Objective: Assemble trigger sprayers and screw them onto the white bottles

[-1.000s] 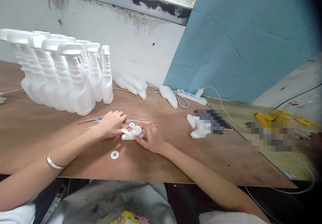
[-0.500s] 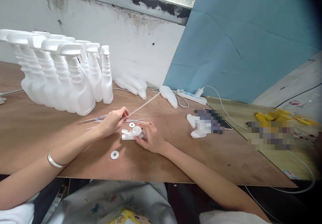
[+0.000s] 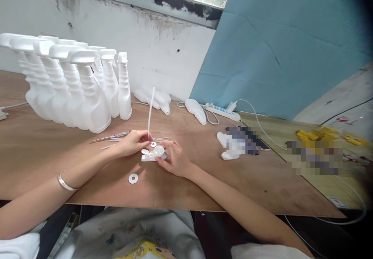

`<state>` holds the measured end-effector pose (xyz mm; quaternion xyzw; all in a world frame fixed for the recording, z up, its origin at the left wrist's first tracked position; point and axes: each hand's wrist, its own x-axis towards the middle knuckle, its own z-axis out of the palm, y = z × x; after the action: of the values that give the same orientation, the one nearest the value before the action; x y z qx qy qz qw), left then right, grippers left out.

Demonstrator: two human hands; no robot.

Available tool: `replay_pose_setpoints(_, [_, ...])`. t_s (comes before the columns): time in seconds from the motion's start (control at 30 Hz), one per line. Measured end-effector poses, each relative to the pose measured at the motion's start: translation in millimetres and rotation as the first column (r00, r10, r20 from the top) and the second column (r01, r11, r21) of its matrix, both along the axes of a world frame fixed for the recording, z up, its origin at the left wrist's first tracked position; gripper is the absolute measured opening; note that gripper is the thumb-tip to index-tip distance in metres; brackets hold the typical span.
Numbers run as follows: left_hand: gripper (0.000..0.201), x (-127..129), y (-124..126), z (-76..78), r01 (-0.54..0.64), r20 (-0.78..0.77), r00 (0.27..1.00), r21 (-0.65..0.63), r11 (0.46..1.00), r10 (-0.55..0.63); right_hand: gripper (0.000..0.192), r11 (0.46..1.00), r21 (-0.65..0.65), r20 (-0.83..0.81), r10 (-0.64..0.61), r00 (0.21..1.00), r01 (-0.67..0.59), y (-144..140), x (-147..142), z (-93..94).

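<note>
My left hand (image 3: 132, 142) pinches the lower end of a thin white dip tube (image 3: 150, 110), which stands almost upright above the table. My right hand (image 3: 175, 159) steadies a white spray-trigger head (image 3: 152, 154) lying on the wooden table (image 3: 227, 181), its round collar facing up. A small white washer (image 3: 153, 144) lies just behind the head. A larger white washer (image 3: 133, 178) lies nearer to me. More thin tubes (image 3: 116, 138) lie behind my left hand.
A row of several white spray bottles (image 3: 72, 88) stands at the back left. Loose white bottles (image 3: 157, 98) and another white bottle (image 3: 196, 111) lie by the wall, beside a power strip (image 3: 223, 112) with cables. Blurred items and yellow parts (image 3: 329, 134) are at the right.
My left hand picked a tube from the pile and swung it from lying flat to nearly upright, its lower end close to the trigger head. My right hand stayed on the head.
</note>
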<state>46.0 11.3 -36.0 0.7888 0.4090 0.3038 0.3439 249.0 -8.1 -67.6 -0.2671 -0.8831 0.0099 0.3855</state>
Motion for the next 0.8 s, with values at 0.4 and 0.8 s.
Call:
replay_pose_setpoints(0.4, [0.026, 7.2, -11.6, 15.7, 0.024, 0.383, 0.924, -0.128, 0.991, 0.027, 0.037, 1.000, -0.016, -0.025, 0.010, 1.000, -0.010, 0.4, -1.5, -0.1])
replay_pose_setpoints(0.8, [0.024, 10.7, -16.2, 13.2, 0.087, 0.172, 0.981, 0.046, 0.995, -0.093, 0.037, 1.000, 0.015, -0.010, 0.006, 1.000, -0.006, 0.5, -2.6, -2.5])
